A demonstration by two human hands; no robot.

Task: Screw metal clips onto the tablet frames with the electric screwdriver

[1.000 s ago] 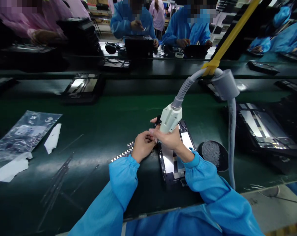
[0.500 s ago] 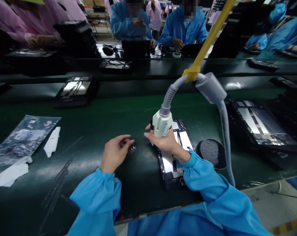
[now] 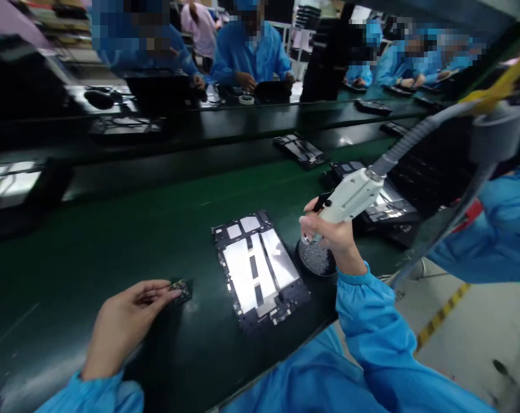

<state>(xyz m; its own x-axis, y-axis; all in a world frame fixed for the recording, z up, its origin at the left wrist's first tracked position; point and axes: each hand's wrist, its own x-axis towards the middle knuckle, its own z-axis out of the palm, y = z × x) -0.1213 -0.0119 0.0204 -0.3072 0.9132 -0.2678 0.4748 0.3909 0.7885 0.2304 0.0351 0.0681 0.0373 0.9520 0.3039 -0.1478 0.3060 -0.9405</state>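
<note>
My left hand (image 3: 128, 318) pinches a small dark circuit board (image 3: 181, 292) between thumb and fingertips, just above the green mat. My right hand (image 3: 328, 232) is wrapped round a pale electric screwdriver (image 3: 352, 195), which hangs from a grey cable (image 3: 427, 129). Its tip points down at a round black dish (image 3: 317, 259) filled with small grey pieces like screws; contact cannot be made out. Between my hands lies an opened tablet (image 3: 260, 269) with silvery panels and dark strips showing.
More opened tablets lie behind the dish, one of them stacked (image 3: 388, 201), and another (image 3: 300, 150) stands farther back. At the far left is a blurred device (image 3: 14, 186). A neighbour's blue sleeve (image 3: 492, 229) is at the right. Co-workers sit across the bench.
The view has turned to the right. My right hand has moved with the screwdriver from over the tablet to the dish. The board in my left hand now shows more clearly.
</note>
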